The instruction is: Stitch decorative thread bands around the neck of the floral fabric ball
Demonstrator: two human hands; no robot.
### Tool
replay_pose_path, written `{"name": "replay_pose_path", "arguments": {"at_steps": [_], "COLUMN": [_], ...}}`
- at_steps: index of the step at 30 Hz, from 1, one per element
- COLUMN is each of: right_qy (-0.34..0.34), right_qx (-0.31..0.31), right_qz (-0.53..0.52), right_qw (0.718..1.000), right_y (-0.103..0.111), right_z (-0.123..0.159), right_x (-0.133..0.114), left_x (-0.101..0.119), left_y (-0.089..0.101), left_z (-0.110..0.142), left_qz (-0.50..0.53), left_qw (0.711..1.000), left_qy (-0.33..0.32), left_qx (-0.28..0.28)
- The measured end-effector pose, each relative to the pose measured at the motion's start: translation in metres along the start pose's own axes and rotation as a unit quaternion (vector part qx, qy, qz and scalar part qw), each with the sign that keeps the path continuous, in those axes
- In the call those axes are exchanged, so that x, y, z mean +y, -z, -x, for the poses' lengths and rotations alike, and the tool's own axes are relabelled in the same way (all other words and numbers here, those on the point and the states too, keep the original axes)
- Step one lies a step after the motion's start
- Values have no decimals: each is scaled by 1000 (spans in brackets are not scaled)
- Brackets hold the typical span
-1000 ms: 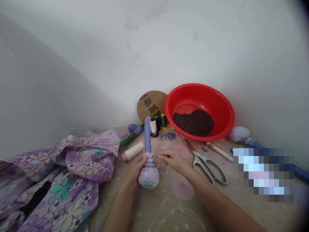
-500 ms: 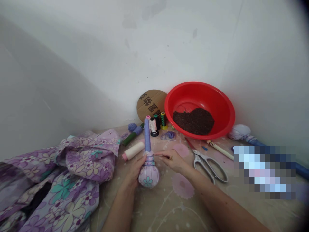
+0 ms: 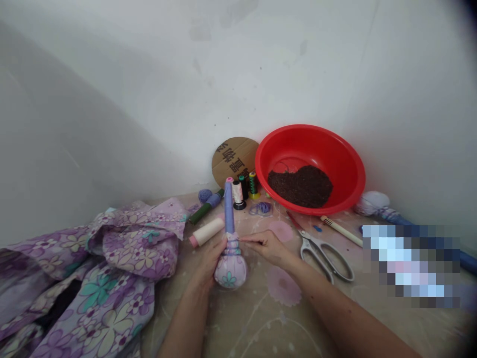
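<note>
Left hand (image 3: 209, 259): half curled, gripped floral-headed stick (image 3: 230, 224).
Right hand (image 3: 267, 246): pinched beside its neck; contents were unclear.

You've got the stick (image 3: 229, 214) between your left hand (image 3: 209, 263) and right hand (image 3: 271, 247), fabric (image 3: 137, 248) far left, scissors (image 3: 307, 238) right, basin (image 3: 339, 164) behind those, spools (image 3: 237, 193) left of it.

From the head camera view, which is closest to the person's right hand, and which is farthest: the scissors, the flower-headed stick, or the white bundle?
Nearest to farthest from the right hand:
1. Flower-headed stick: at the fingertips, on their left.
2. Scissors: just right of the hand.
3. White bundle: far right, beside the red basin.
</note>
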State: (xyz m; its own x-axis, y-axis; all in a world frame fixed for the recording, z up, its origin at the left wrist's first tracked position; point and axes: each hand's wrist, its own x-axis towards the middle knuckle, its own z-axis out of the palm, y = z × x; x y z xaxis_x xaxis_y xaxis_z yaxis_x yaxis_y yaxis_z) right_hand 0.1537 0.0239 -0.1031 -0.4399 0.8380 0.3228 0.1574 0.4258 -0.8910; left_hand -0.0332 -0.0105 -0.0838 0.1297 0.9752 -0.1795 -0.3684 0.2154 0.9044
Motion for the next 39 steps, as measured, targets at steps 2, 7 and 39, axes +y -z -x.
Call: {"name": "replay_pose_path", "arguments": {"at_steps": [2,7,39], "right_qy": [-6,-8,6], "right_qx": [-2,-9,32], "right_qz": [3,0,38], "right_qw": [1000,1000,999], "right_y": [0,0,-1], "right_z": [0,0,1], "right_x": [0,0,-1], "left_x": [1,3,8], "left_y": [-1,-1,-4], "left_z": [0,-1,5], "left_qz": [-2,-9,-36], "left_qw": [1000,1000,999], "left_qy": [0,3,16], "left_qx": [-2,2,-15]}}
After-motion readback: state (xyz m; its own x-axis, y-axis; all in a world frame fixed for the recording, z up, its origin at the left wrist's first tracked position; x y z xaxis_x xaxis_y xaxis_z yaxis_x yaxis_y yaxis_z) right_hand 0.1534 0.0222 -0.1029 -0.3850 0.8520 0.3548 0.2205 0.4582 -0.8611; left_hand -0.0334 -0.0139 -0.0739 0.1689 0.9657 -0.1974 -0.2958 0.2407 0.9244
